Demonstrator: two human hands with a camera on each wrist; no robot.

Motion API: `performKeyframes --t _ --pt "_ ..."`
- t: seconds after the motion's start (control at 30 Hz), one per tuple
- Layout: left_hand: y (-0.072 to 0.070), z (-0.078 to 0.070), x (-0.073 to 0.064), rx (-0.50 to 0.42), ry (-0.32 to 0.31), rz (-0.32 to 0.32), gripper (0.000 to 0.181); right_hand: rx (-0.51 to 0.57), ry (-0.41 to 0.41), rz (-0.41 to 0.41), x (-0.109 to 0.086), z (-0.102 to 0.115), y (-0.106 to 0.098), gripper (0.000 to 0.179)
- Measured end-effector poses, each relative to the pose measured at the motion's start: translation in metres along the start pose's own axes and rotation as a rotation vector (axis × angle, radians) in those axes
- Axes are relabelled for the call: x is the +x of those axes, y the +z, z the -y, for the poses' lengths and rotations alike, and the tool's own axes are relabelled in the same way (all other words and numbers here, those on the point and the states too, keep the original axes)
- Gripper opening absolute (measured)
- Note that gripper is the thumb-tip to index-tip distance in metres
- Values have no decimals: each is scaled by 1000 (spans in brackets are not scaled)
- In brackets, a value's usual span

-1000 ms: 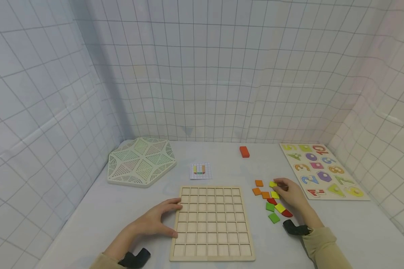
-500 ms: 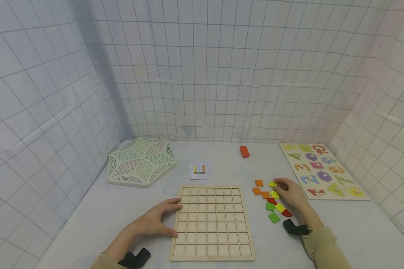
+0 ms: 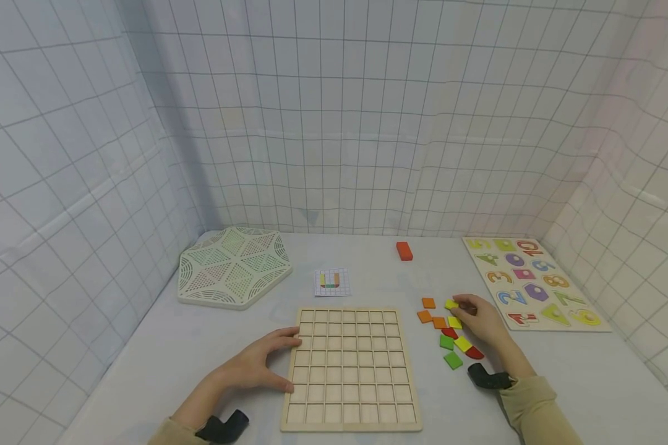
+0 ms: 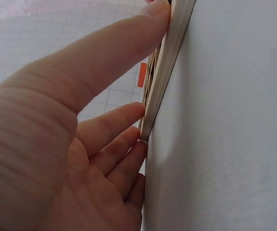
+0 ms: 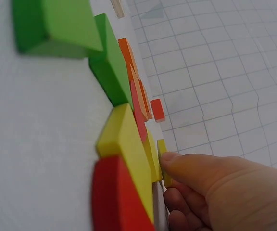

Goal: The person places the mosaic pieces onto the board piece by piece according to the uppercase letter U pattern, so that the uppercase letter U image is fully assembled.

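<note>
My left hand (image 3: pixel 253 364) rests on the left edge of a wooden grid board (image 3: pixel 351 377), thumb and fingers spread and fairly straight. In the left wrist view its fingertips touch the board's side (image 4: pixel 162 72). To the right of the board, my right hand (image 3: pixel 481 318) pinches a yellow square tile (image 3: pixel 450 305) between thumb and fingers; the right wrist view shows the thumb against that tile (image 5: pixel 164 161). Close by lie two more yellow tiles (image 3: pixel 463 344), several orange tiles (image 3: pixel 440 322), two green tiles (image 3: pixel 453 360) and two red rounded pieces (image 3: pixel 474 353).
Behind the board lies a small card (image 3: pixel 332 282) with a coloured U-shaped pattern. A red block (image 3: pixel 404 251) is at the back. A white perforated hexagonal panel (image 3: pixel 234 269) stands back left, a number puzzle board (image 3: pixel 534 284) at right. Grid-patterned curtains (image 3: pixel 367 123) enclose the table.
</note>
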State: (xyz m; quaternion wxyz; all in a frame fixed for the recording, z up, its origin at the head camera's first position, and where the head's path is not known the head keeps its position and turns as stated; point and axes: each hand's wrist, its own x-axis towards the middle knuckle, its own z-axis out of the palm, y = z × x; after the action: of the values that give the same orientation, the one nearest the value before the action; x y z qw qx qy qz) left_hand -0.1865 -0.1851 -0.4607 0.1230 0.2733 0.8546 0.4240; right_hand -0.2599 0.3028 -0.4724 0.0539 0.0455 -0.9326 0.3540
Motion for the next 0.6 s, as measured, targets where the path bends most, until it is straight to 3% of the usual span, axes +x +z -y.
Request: performKeyframes --t 0.43,0.6 --pt "-1 0 0 -1 -1 2 77 6 51 5 1 4 -4 41" --pt "0 2 0 -6 1 2 77 32 3 0 2 15 -7 42"
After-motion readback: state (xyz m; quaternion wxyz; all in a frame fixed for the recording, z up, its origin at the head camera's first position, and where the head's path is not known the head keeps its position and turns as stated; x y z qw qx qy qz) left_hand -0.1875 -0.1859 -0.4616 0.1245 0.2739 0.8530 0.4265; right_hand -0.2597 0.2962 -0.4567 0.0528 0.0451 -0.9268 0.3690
